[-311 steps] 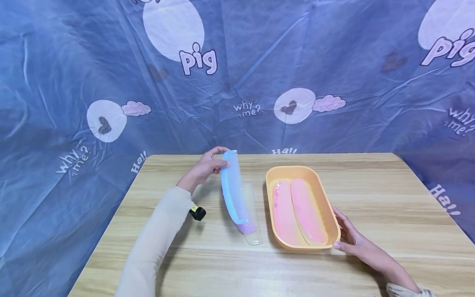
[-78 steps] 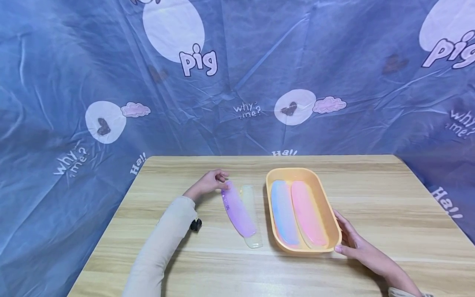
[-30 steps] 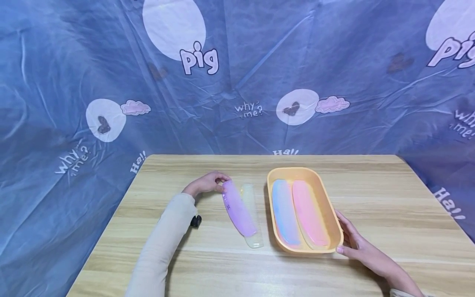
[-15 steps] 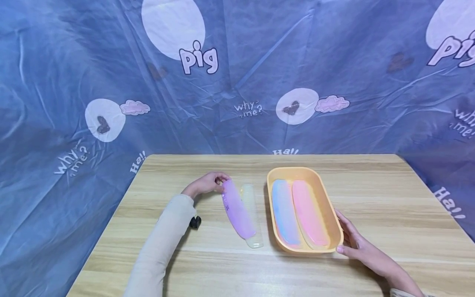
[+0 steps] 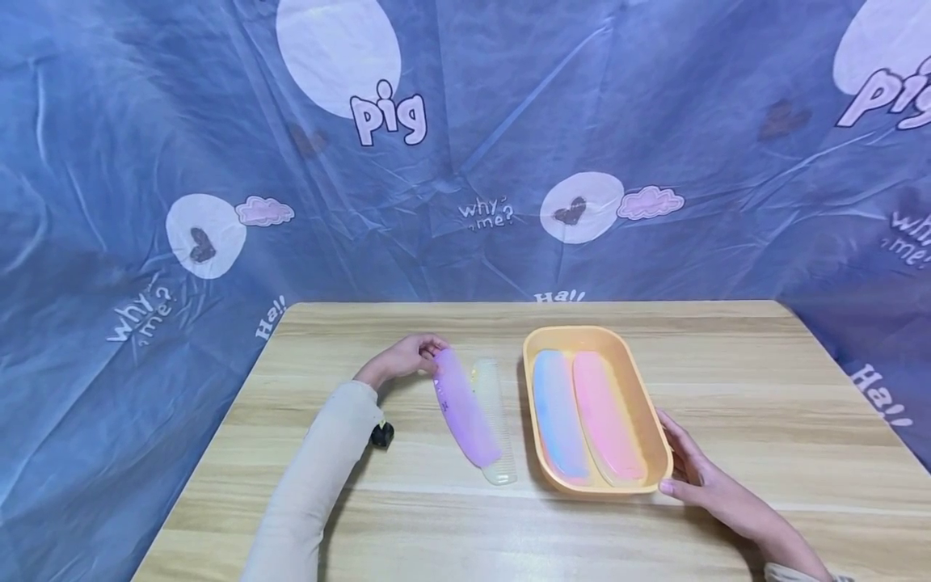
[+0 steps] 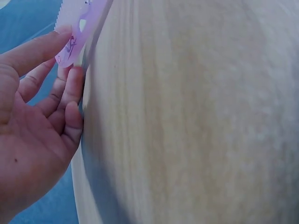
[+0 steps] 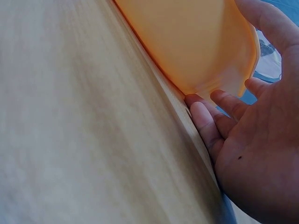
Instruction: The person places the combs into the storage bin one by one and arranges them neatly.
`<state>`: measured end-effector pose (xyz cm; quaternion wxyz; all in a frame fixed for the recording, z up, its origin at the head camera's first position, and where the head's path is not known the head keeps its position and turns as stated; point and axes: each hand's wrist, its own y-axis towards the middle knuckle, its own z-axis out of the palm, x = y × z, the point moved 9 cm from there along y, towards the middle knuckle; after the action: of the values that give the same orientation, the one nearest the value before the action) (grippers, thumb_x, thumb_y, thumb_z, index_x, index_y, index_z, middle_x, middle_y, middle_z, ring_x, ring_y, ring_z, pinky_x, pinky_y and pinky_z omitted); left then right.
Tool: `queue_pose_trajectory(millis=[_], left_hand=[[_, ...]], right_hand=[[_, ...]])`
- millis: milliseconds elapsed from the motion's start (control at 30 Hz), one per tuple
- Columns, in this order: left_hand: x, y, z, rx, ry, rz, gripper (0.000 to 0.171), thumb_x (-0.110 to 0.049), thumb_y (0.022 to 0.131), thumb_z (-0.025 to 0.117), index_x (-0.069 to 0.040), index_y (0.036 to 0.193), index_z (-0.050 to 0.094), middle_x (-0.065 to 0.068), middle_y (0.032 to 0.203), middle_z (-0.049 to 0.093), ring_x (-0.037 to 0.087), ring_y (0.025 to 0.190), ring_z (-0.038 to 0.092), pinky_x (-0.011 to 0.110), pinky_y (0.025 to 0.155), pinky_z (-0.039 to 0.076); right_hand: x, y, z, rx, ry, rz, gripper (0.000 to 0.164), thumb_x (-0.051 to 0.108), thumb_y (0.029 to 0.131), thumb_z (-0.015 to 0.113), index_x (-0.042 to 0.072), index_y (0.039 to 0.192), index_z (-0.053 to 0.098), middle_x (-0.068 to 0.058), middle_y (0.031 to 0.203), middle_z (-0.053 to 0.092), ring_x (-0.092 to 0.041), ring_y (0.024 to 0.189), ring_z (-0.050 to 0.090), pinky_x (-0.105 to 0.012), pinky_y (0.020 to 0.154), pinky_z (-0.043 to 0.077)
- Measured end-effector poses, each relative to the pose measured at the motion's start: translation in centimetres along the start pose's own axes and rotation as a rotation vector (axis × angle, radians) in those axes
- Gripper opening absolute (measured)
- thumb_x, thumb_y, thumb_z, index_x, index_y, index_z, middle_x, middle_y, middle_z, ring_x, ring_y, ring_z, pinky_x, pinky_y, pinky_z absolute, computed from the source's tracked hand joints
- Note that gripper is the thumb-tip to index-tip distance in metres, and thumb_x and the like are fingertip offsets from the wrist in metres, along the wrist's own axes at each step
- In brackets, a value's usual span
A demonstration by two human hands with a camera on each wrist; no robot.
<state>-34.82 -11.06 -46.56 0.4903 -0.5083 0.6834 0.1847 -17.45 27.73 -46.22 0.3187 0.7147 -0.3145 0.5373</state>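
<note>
My left hand (image 5: 403, 358) pinches the far end of a purple comb (image 5: 464, 412) between thumb and fingers. In the left wrist view the thumb presses on the printed face of that comb (image 6: 77, 28). The purple comb slants partly over a pale translucent comb (image 5: 498, 440) lying on the table. At the near right corner of a yellow-orange plastic tray (image 5: 607, 491), my right hand (image 5: 709, 489) holds on, thumb at the near corner and fingers along the side. Inside the tray lie a blue comb (image 5: 556, 404), with pink showing beneath its edge, and a pink comb (image 5: 602, 412).
The wood-grain table (image 5: 407, 533) reaches back to a blue printed cloth (image 5: 480, 267), which hangs behind and at both sides. A small black object (image 5: 381, 435) shows by the left wrist.
Earlier the left hand held the blue comb above the table; that comb now lies in the tray. The left hand has since taken the purple comb's end. The right hand stays at the tray.
</note>
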Motion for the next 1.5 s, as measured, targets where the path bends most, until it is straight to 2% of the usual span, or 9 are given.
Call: queue_pose_trajectory(millis=[433,667,800,933,1100,1333,1500], left_hand=[[-0.1,-0.3,0.1,-0.021,-0.051,0.015,0.05,0.007,0.077,0.068,0.005,0.124,0.055,0.007,0.101,0.058,0.015,0.092,0.053,0.023,0.083,0.046],[-0.1,-0.4,0.5,0.012,-0.164,0.015,0.05,0.007,0.079,0.065,0.004,0.126,0.05,0.002,0.092,0.063,0.01,0.079,0.056,0.019,0.06,0.041],[-0.3,-0.4,0.8,0.042,-0.209,0.023,0.048,0.005,0.081,0.064,0.003,0.126,0.047,-0.002,0.088,0.062,0.009,0.07,0.053,0.02,0.053,0.036],[-0.4,-0.5,1.0,0.059,-0.239,0.025,0.048,0.005,0.082,0.064,0.002,0.126,0.046,0.0,0.086,0.062,0.012,0.064,0.051,0.023,0.053,0.039],[-0.4,-0.4,1.0,0.052,-0.234,0.019,0.048,0.005,0.081,0.065,0.001,0.126,0.047,0.003,0.087,0.063,0.014,0.065,0.052,0.024,0.053,0.041],[-0.7,-0.4,1.2,0.041,-0.247,0.038,0.049,0.004,0.082,0.062,0.003,0.129,0.046,-0.001,0.086,0.063,0.012,0.065,0.053,0.022,0.051,0.039],[-0.7,-0.4,1.6,0.025,-0.328,0.03,0.051,0.007,0.081,0.061,0.003,0.13,0.045,-0.003,0.085,0.067,0.009,0.062,0.055,0.02,0.052,0.038]], right_hand=[[-0.2,0.0,0.0,-0.001,0.015,0.043,0.084,-0.009,0.094,0.046,0.017,0.155,-0.005,0.03,0.15,0.016,0.019,0.13,0.029,-0.006,0.097,0.034],[-0.4,-0.1,0.1,-0.014,0.004,0.078,0.084,-0.006,0.094,0.046,0.018,0.155,-0.006,0.032,0.147,0.016,0.022,0.128,0.028,-0.006,0.096,0.034],[-0.5,-0.2,0.2,-0.021,-0.005,0.099,0.084,-0.005,0.095,0.047,0.019,0.156,-0.006,0.033,0.146,0.016,0.022,0.126,0.029,-0.006,0.095,0.036],[-0.4,-0.3,0.3,-0.027,-0.011,0.115,0.084,-0.004,0.095,0.047,0.02,0.156,-0.005,0.034,0.145,0.016,0.021,0.125,0.032,-0.008,0.094,0.038],[-0.4,-0.3,0.4,-0.019,0.001,0.115,0.084,-0.004,0.095,0.047,0.02,0.156,-0.006,0.033,0.146,0.015,0.019,0.125,0.033,-0.011,0.093,0.041],[-0.7,-0.4,0.3,-0.021,0.003,0.123,0.084,-0.004,0.095,0.047,0.022,0.156,-0.006,0.034,0.146,0.015,0.02,0.126,0.032,-0.01,0.093,0.04],[-0.6,-0.3,0.4,-0.012,0.017,0.116,0.084,-0.004,0.095,0.047,0.022,0.155,-0.006,0.033,0.147,0.013,0.019,0.126,0.032,-0.011,0.093,0.041]])
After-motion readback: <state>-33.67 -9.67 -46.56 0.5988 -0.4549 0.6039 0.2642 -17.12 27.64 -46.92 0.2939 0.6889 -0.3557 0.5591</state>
